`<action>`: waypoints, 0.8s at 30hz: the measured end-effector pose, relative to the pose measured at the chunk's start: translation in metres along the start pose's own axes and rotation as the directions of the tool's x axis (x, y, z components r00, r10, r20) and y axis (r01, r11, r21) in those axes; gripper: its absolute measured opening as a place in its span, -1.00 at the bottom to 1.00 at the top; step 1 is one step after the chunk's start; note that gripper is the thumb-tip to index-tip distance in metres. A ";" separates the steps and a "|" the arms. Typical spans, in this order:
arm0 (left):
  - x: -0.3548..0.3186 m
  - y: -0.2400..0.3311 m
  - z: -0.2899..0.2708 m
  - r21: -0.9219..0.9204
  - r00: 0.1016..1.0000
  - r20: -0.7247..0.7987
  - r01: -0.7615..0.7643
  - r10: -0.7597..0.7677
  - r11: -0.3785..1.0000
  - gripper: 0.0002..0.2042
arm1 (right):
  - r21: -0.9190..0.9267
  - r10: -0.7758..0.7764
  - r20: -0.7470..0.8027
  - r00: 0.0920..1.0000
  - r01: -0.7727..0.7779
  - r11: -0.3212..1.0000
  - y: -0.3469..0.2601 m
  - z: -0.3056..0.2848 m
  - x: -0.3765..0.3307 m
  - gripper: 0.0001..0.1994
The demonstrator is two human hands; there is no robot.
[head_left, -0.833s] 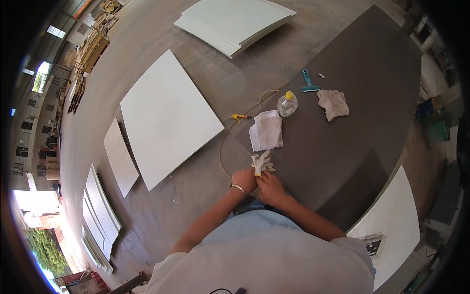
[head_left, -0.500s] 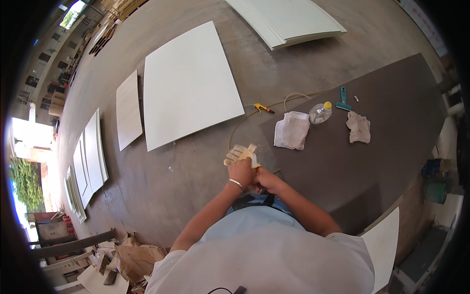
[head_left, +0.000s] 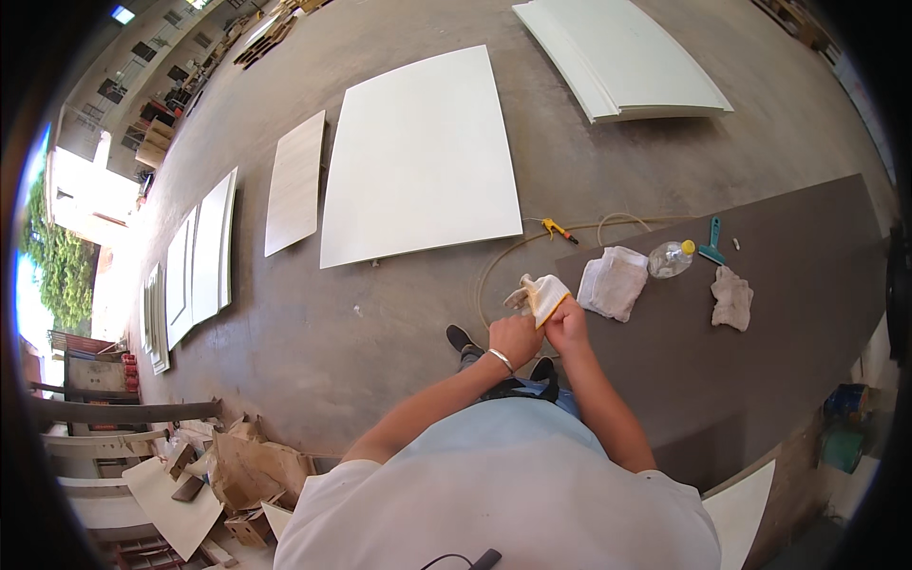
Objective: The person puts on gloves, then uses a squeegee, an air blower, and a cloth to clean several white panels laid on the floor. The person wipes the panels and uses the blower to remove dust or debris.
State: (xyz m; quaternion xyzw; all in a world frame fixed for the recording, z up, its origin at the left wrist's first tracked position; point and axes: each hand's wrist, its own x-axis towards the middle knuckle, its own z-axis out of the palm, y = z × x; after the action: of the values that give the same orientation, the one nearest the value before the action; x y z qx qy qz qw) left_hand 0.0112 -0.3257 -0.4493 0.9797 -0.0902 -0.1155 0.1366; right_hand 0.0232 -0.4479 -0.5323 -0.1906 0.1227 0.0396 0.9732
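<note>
A white and yellow work glove [head_left: 540, 293] is held up in front of me, over the near left end of a dark brown panel [head_left: 788, 313]. My left hand [head_left: 513, 337], with a metal bracelet at the wrist, grips the glove's cuff. My right hand [head_left: 568, 325] is pushed into the glove from the other side, its fingers hidden inside. On the panel to the right lie a folded white cloth [head_left: 613, 281], a clear plastic bottle with a yellow cap [head_left: 671, 257], a teal scraper [head_left: 711, 242] and a crumpled rag [head_left: 732, 297].
Large white boards [head_left: 423, 157] lie flat on the concrete floor ahead, with a stack [head_left: 622, 57] farther back and narrower panels [head_left: 294, 180] to the left. A thin hose with a yellow nozzle [head_left: 559, 229] loops beside the brown panel. Cardboard scraps [head_left: 247, 470] sit at lower left.
My view has swung left and down, so the boards and panel shifted right. Both hands stayed together on the glove, raising it slightly off the panel's edge.
</note>
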 end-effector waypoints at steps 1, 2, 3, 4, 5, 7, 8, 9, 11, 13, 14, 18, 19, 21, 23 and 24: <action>0.005 0.002 -0.004 -0.023 0.997 -0.071 -0.010 0.008 1.000 -0.69 | -0.322 0.091 -0.083 0.992 -0.113 0.940 -0.001 0.003 0.000 -0.41; 0.009 0.004 -0.006 -0.027 0.994 -0.084 -0.068 0.066 0.997 -0.70 | -0.586 0.080 -0.182 0.980 -0.174 0.792 0.000 0.006 0.001 -0.48; 0.013 0.006 -0.008 -0.018 0.987 -0.107 -0.125 0.122 0.992 -0.71 | -0.551 0.074 -0.228 0.971 -0.192 0.812 -0.002 0.007 0.004 -0.51; 0.017 0.007 -0.009 -0.022 0.963 -0.182 -0.204 0.197 0.979 -0.72 | -0.504 0.068 -0.264 0.962 -0.198 0.841 -0.003 0.007 0.007 -0.54; 0.018 0.008 -0.009 -0.025 0.960 -0.107 -0.262 0.258 0.965 -0.74 | -0.412 0.142 -0.329 0.933 -0.278 0.868 -0.004 0.006 0.012 -0.57; 0.018 0.011 -0.008 0.005 0.949 -0.034 -0.312 0.312 0.950 -0.75 | -0.196 0.368 -0.128 0.921 -0.388 0.901 -0.008 0.001 0.028 -0.57; 0.018 0.012 -0.007 -0.001 0.946 0.043 -0.322 0.322 0.947 -0.75 | -0.098 0.459 -0.062 0.886 -0.464 0.881 -0.010 -0.002 0.034 -0.56; 0.019 0.014 -0.006 0.003 0.928 0.038 -0.371 0.371 0.929 -0.74 | -0.079 0.489 -0.062 0.870 -0.493 0.866 -0.007 -0.004 0.043 -0.57; 0.022 0.017 -0.004 0.025 0.901 0.053 -0.433 0.431 0.901 -0.74 | 0.070 0.450 -0.032 0.893 -0.447 0.892 -0.004 -0.008 0.052 -0.56; 0.025 0.020 0.000 0.013 0.866 0.090 -0.495 0.492 0.869 -0.74 | 0.133 0.423 -0.185 0.887 -0.404 0.905 0.001 -0.010 0.055 -0.53; 0.026 0.021 0.001 0.005 0.847 0.108 -0.524 0.521 0.852 -0.75 | 0.157 0.364 -0.084 0.927 -0.349 0.924 0.002 -0.010 0.054 -0.51; 0.029 0.020 0.004 -0.007 0.838 0.096 -0.539 0.537 0.842 -0.75 | 0.143 0.400 0.204 0.893 -0.432 0.891 0.005 -0.004 0.058 -0.39; 0.029 0.019 0.006 -0.017 0.847 0.129 -0.518 0.516 0.855 -0.74 | 0.200 0.362 0.387 0.848 -0.460 0.865 0.004 -0.003 0.062 -0.36; 0.030 0.018 0.007 -0.039 0.864 0.179 -0.472 0.471 0.881 -0.74 | 0.148 0.372 0.670 0.642 -0.607 0.781 0.001 0.001 0.071 -0.30; 0.031 0.015 0.007 -0.073 0.868 0.224 -0.438 0.443 0.896 -0.73 | 0.455 0.426 0.383 0.820 -0.569 0.685 -0.003 0.005 0.075 -0.29; 0.031 0.015 0.006 -0.095 0.871 0.240 -0.419 0.429 0.903 -0.73 | 0.601 0.467 0.121 0.876 -0.439 0.668 -0.004 0.007 0.074 -0.31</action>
State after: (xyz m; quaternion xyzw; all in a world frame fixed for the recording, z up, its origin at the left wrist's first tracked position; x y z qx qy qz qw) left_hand 0.0370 -0.3479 -0.4568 0.9100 -0.3172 -0.2096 0.1651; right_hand 0.0973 -0.4467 -0.5432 0.1702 0.1931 0.2336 0.9376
